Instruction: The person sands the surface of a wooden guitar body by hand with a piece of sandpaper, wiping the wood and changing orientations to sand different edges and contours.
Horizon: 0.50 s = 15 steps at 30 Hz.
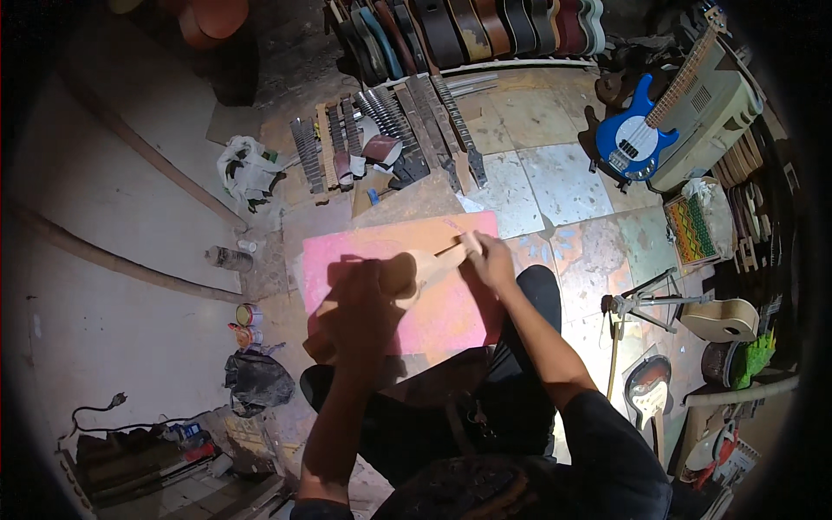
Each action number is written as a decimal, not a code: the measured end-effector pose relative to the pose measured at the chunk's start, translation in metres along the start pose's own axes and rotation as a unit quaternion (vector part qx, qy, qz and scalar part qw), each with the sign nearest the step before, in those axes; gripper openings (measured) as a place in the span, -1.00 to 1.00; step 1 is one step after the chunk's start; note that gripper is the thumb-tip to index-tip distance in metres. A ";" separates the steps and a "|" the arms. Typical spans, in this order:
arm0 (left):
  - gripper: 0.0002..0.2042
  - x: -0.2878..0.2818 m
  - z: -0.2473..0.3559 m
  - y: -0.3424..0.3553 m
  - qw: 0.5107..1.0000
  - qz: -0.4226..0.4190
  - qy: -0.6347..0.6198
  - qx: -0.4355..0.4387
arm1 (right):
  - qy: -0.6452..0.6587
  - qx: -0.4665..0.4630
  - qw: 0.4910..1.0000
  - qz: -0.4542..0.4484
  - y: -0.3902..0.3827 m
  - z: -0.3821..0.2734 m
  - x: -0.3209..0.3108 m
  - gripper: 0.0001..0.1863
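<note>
A pink board (438, 325) with an orange-tan middle lies flat before my crossed legs. Above it is a pale wooden piece (426, 267), narrow toward the right like an instrument neck; its exact kind is unclear. My right hand (490, 262) is closed around the narrow right end. My left hand (360, 299), in deep shadow, is closed at the piece's wider left end. Beside its fingers a rounded brown shape (398, 276) shows, too dark to name. Whatever the left fingers hold is hidden.
Beyond the board lie several fretted necks (381, 113), with a row of guitar bodies (485, 30) behind. A blue bass guitar (637, 134) leans at far right. A metal stand (641, 303) stands at right. Cans (248, 315) and a black bag (258, 379) sit at left by the wall.
</note>
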<state>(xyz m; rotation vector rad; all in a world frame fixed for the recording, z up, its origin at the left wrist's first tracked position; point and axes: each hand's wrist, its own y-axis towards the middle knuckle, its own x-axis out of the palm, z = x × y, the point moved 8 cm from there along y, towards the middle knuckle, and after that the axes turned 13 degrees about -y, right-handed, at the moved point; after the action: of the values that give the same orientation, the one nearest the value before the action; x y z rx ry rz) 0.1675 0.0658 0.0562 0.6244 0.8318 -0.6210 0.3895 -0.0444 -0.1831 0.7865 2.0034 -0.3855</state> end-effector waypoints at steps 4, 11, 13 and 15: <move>-0.64 0.001 0.027 -0.037 1.000 0.007 0.002 -0.009 | 0.114 -0.067 0.991 0.032 -0.035 -0.038 -0.018 -0.56; -0.71 0.023 0.070 -0.103 0.991 -0.022 0.087 0.098 | 0.110 -0.142 0.979 -0.100 -0.008 -0.044 -0.030 -0.57; -0.69 0.034 0.071 -0.117 0.989 -0.035 0.082 0.114 | 0.106 -0.181 0.972 -0.102 -0.020 -0.038 -0.020 -0.49; -0.68 0.041 0.081 -0.121 0.987 -0.039 0.064 0.142 | 0.044 -0.095 0.974 -0.199 0.007 0.025 0.010 -0.48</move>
<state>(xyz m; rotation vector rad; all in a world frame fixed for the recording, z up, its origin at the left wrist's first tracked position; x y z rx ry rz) 0.1411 -0.0822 0.0345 0.9021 0.8977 -0.7851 0.4064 -0.0494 -0.2044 0.2838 2.2430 -0.3851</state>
